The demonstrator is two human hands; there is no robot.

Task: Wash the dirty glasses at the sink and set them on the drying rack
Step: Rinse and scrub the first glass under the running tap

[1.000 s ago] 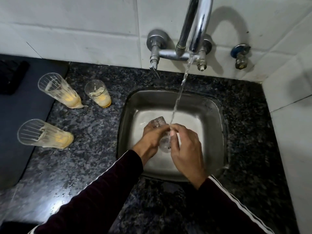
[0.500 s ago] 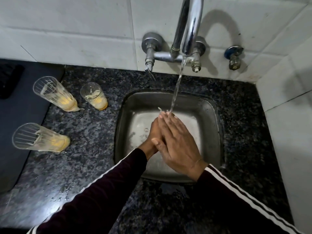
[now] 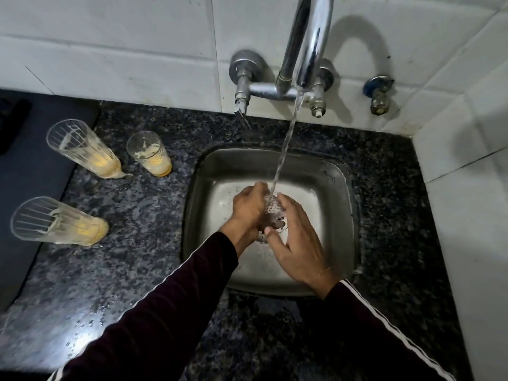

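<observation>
Over the steel sink (image 3: 209, 171) I hold a clear glass (image 3: 273, 215) under the running water. My left hand (image 3: 248, 209) is wrapped around its left side. My right hand (image 3: 295, 240) cups its right side with fingers spread against it. The stream from the tap (image 3: 308, 45) falls into the glass, which my hands mostly hide. On the counter to the left stand three dirty glasses with yellow residue: a tall one (image 3: 82, 149) at the back, a short one (image 3: 149, 158) beside it, and a tall one (image 3: 57, 222) nearer me.
The dark speckled granite counter (image 3: 137, 270) surrounds the sink and is wet in front. A black mat (image 3: 30, 166) lies at the far left. White tiled walls close in behind and on the right, where a small valve (image 3: 379, 94) sticks out.
My right hand, laid flat over the glass half a second ago, has drawn back to its right side. The glass shows again under the stream. The camera has shifted slightly.
</observation>
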